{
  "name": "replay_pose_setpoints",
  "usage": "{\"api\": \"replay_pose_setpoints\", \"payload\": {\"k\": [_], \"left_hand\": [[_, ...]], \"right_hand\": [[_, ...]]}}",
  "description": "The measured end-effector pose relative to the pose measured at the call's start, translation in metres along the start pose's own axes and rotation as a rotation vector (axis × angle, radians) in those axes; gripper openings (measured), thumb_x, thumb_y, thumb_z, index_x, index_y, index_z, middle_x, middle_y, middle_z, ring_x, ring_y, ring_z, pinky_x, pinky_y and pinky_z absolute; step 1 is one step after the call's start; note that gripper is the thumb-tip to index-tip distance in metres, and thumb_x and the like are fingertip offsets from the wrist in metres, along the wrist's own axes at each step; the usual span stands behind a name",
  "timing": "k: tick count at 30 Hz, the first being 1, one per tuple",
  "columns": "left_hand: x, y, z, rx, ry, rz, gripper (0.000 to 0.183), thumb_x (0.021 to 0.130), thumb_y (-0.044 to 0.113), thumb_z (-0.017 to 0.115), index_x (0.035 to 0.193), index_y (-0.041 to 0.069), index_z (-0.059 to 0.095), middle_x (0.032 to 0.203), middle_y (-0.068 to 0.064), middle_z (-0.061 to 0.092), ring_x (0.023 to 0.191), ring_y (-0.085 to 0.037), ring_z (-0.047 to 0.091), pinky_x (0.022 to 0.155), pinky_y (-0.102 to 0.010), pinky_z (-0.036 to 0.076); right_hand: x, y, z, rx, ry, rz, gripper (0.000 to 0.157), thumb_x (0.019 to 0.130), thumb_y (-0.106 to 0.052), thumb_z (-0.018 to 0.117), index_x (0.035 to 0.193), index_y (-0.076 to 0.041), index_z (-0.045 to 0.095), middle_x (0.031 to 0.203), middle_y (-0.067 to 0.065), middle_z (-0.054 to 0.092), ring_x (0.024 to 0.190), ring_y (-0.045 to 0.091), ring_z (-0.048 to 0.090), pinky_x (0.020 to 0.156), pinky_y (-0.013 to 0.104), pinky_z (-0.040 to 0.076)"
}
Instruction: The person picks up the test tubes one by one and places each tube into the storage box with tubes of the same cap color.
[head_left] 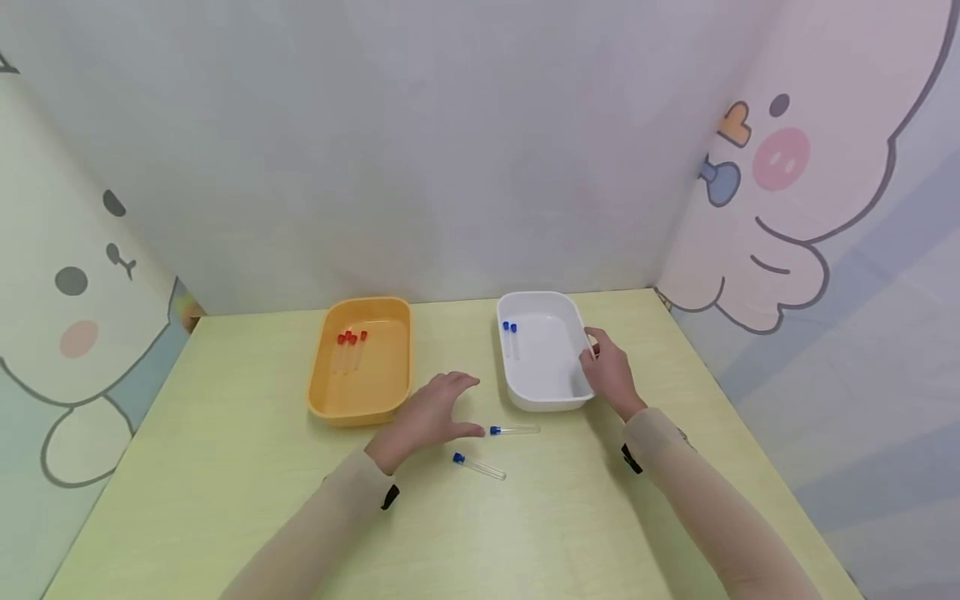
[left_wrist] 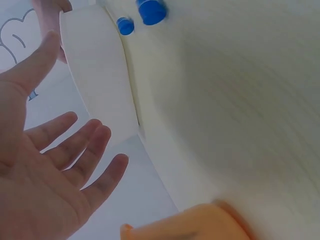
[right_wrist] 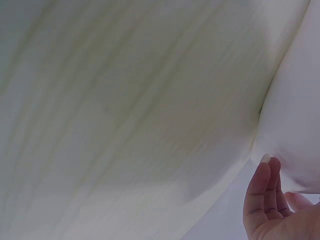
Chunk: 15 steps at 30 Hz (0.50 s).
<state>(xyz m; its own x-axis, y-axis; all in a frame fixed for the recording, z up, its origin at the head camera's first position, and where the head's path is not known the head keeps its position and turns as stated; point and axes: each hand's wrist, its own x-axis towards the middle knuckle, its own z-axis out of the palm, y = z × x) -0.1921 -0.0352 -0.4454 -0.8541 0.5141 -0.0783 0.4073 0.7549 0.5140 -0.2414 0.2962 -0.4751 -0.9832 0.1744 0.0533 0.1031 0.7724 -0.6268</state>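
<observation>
My left hand (head_left: 429,414), fingers apart and thumb out, hovers beside the orange tray's front right corner with nothing in its grasp. Just past its thumb lies a blue-capped test tube (head_left: 516,430); a second blue-capped test tube (head_left: 480,467) rests nearer me, at a slant. The right hand (head_left: 609,375) grips the right rim of the white tray (head_left: 549,405). In the right wrist view its curled fingers (right_wrist: 257,192) are against the tray's outer wall. Two blue-capped tubes (head_left: 511,340) lie inside the white tray, along its left side.
To the left stands the orange tray (head_left: 352,417), holding several red-capped tubes (head_left: 348,350). Both trays sit toward the back of the pale yellow table (head_left: 225,467). A plain grey-white wall (head_left: 450,167) rises behind, with cartoon-printed panels (head_left: 810,208) at the sides.
</observation>
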Motion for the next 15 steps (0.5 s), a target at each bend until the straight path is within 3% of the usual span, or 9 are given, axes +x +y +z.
{"api": "replay_pose_setpoints", "payload": {"k": [8,15], "left_hand": [[-0.009,-0.007,0.015,-0.018,-0.049,0.037,0.073,0.081,0.043,0.087,0.142,0.012,0.061,0.146,-0.009,0.060,0.133,-0.030,0.057,0.111,-0.048,0.050],[-0.016,-0.008,0.028,0.026,-0.084,0.096,0.066,0.082,0.044,0.086,0.135,0.012,0.065,0.135,-0.004,0.066,0.122,-0.024,0.061,0.106,-0.043,0.053]], "right_hand": [[0.002,0.002,0.001,0.001,0.006,0.002,0.051,0.103,-0.015,0.046,0.153,-0.007,0.044,0.110,0.023,0.067,0.090,0.031,0.064,0.074,0.037,0.053],[0.001,0.002,0.002,-0.010,0.011,0.012,0.051,0.103,-0.016,0.046,0.153,-0.008,0.045,0.111,0.023,0.067,0.092,0.032,0.064,0.077,0.039,0.054]]}}
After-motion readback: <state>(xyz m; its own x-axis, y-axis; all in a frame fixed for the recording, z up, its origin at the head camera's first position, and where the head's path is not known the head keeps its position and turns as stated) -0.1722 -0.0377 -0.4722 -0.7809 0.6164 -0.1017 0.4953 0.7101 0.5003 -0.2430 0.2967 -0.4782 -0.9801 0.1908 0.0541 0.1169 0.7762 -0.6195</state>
